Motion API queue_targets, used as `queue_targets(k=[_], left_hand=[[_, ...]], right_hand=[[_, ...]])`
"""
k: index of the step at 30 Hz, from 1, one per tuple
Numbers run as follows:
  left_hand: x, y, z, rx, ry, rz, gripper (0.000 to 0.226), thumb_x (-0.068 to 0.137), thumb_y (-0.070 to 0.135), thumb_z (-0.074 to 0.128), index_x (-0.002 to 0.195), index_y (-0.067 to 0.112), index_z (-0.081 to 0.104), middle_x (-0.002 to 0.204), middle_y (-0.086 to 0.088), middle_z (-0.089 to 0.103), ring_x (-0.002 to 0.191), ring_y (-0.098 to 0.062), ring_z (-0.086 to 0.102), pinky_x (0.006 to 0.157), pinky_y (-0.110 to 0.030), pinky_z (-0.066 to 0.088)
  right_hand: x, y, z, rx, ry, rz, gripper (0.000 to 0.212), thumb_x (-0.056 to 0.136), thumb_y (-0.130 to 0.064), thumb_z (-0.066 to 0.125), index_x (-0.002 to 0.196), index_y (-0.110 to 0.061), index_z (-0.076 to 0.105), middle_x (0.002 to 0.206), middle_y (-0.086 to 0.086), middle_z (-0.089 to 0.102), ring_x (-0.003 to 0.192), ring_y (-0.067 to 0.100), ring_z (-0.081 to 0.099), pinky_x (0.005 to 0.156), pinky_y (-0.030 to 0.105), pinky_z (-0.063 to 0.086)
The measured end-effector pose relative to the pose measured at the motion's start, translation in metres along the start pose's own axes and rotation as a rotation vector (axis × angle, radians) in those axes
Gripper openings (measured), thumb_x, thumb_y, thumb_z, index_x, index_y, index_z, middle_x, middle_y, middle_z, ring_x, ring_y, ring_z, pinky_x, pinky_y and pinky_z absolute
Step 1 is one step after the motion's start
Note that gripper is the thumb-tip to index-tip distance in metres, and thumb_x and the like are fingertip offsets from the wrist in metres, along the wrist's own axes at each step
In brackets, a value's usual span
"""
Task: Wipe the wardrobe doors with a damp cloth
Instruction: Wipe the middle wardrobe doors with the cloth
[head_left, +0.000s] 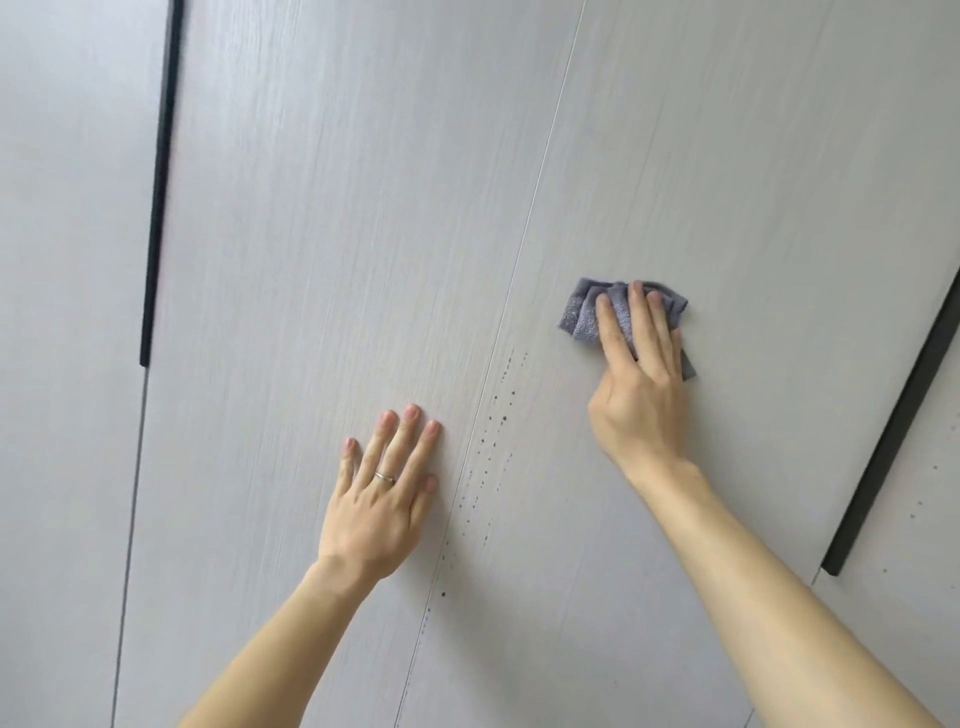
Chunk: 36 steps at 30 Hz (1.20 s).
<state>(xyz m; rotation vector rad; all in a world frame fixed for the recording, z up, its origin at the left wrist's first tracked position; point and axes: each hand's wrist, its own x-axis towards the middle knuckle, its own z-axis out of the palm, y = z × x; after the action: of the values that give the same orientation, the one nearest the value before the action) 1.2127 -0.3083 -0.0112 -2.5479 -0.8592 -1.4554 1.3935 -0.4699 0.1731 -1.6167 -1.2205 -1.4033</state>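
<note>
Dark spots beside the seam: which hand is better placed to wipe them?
Right. The right hand presses the cloth on that door, just above the dark spots; the left hand holds nothing.

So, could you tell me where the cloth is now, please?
In the head view the purple cloth is right of centre, pressed against the wardrobe door under the right hand, right of the seam and above the dark specks.

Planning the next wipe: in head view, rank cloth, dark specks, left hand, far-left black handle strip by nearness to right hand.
1. Cloth: under the right hand.
2. Dark specks: beside the seam.
3. Left hand: left of seam.
4. Black handle strip: far left.
</note>
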Motion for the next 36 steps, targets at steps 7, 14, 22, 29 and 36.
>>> queue_targets(k=[7, 14, 22, 29, 36], left_hand=[[0.0, -0.01, 0.002, 0.061, 0.03, 0.062, 0.063, 0.104, 0.042, 0.029, 0.162, 0.031, 0.007, 0.17, 0.01, -0.001, 0.156, -0.017, -0.004, 0.122, -0.047, 0.002], [-0.001, -0.011, 0.004, 0.068, 0.05, 0.079, 0.065, 0.104, 0.041, 0.032, 0.162, 0.029, 0.008, 0.17, 0.007, 0.002, 0.156, -0.019, -0.002, 0.122, -0.049, 0.005], [-0.001, -0.014, 0.004, 0.089, 0.067, 0.098, 0.064, 0.103, 0.042, 0.032, 0.162, 0.028, 0.011, 0.17, 0.007, 0.005, 0.156, -0.019, 0.002, 0.123, -0.049, 0.007], [0.0, -0.015, 0.007, 0.089, 0.077, 0.093, 0.064, 0.103, 0.043, 0.031, 0.162, 0.029, 0.011, 0.17, 0.006, 0.007, 0.156, -0.02, 0.002, 0.123, -0.047, 0.002], [0.0, -0.017, 0.007, 0.098, 0.096, 0.103, 0.064, 0.103, 0.044, 0.032, 0.162, 0.028, 0.012, 0.17, 0.006, 0.006, 0.156, -0.02, 0.002, 0.124, -0.046, 0.002]], right_hand=[[-0.09, -0.009, 0.011, -0.098, -0.138, -0.409, 0.053, 0.096, 0.001, 0.035, 0.143, -0.013, 0.054, 0.154, 0.01, 0.043, 0.146, 0.028, 0.035, 0.116, 0.05, 0.034], [-0.017, -0.009, 0.014, -0.024, 0.021, -0.233, 0.044, 0.092, 0.008, 0.053, 0.134, -0.004, 0.062, 0.145, 0.016, 0.052, 0.139, 0.035, 0.044, 0.111, 0.052, 0.038], [-0.072, -0.026, 0.021, -0.047, -0.112, -0.479, 0.051, 0.095, 0.007, 0.031, 0.138, -0.002, 0.057, 0.15, 0.01, 0.048, 0.143, 0.032, 0.04, 0.11, 0.052, 0.041], [-0.007, -0.033, 0.024, 0.004, 0.022, -0.215, 0.049, 0.09, 0.012, 0.047, 0.135, -0.001, 0.059, 0.145, 0.015, 0.053, 0.139, 0.035, 0.044, 0.109, 0.054, 0.041], [-0.024, -0.045, 0.031, 0.007, -0.009, -0.266, 0.048, 0.094, 0.004, 0.04, 0.137, -0.005, 0.059, 0.148, 0.011, 0.051, 0.141, 0.031, 0.042, 0.116, 0.05, 0.034]])
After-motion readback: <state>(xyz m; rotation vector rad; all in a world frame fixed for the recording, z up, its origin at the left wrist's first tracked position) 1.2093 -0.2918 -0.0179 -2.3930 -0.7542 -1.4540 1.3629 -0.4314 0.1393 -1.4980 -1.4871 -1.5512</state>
